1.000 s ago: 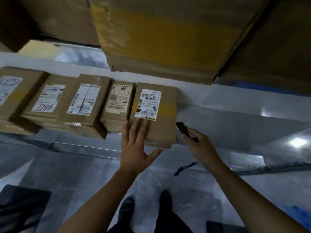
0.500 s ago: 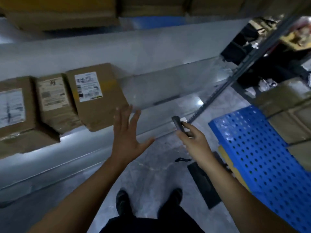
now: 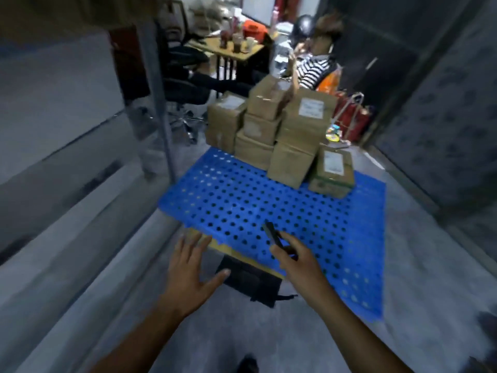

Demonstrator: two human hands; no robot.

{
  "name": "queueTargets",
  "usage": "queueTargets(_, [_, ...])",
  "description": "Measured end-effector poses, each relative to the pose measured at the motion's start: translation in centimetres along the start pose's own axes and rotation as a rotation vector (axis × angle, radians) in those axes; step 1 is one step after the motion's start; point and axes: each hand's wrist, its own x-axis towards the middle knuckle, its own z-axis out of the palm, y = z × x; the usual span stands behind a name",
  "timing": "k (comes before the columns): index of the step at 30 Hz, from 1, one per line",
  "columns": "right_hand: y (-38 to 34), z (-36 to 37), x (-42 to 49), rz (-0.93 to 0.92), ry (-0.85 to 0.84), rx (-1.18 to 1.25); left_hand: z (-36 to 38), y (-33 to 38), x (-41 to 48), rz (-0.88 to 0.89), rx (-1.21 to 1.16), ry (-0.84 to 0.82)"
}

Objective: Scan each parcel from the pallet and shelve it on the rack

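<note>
- 2 hands show in my head view, both stretched out in front of me and well apart from the boxes.
- My left hand (image 3: 188,270) is spread, fingers straight and apart, and holds nothing. It hangs over the floor (image 3: 416,265) just beside the pallet's near corner.
- My right hand (image 3: 297,261) has its fingers curled round a slim black scanner (image 3: 272,235), whose tip points up and away from me over the pallet's near edge.
- The pallet (image 3: 236,200) is blue plastic pierced with round holes and lies flat on the floor.
- The parcels (image 3: 269,130) are brown cardboard boxes stacked in several touching columns on the pallet's far end.
- 1 low parcel (image 3: 332,170) with a white label lies directly on the pallet at the stack's right end.
- The rack (image 3: 67,162) runs along my left, blurred grey. Its upright post (image 3: 161,117) stands near the pallet's left edge.
- A black bag (image 3: 250,281) lies on the floor against the pallet's near edge, between my 2 hands as I see it.
- Beyond the stack a person (image 3: 314,68) in a striped top sits by a desk (image 3: 228,52) with cups and bottles on it. An office chair (image 3: 185,98) stands to its left, and red bags (image 3: 352,114) sit right of the stack.
</note>
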Motion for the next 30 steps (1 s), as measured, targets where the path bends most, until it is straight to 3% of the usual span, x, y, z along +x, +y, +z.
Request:
queueTargets(7, [6.4,-13.8,-0.2,0.130,0.122,0.188,12.3,11.0,6.1,0.147,-0.052,-0.244])
queueTargets(12, [9.4,-18.5,3.3,0.151,0.186,0.162,16.6,15.2,15.6,0.104,-0.013,-0.331])
queueTargets(17, [10.5,-21.6,8.3,0.155,0.174,0.093,21.2,18.0,26.9,0.197,-0.082,-0.506])
queueTargets(21, [11.3,-24.8,13.1,0.199,0.168,0.040,25.7,20.0,35.8,0.270,-0.081,-0.408])
queueTargets(26, [11.6,-29.4,18.9,0.247,0.090,0.064,30.3,20.0,38.4,0.322,0.218,-0.280])
queueTargets(30, [11.3,-32.5,21.5,0.216,-0.019,-0.149,32.0,18.3,33.6,0.281,-0.009,-0.155])
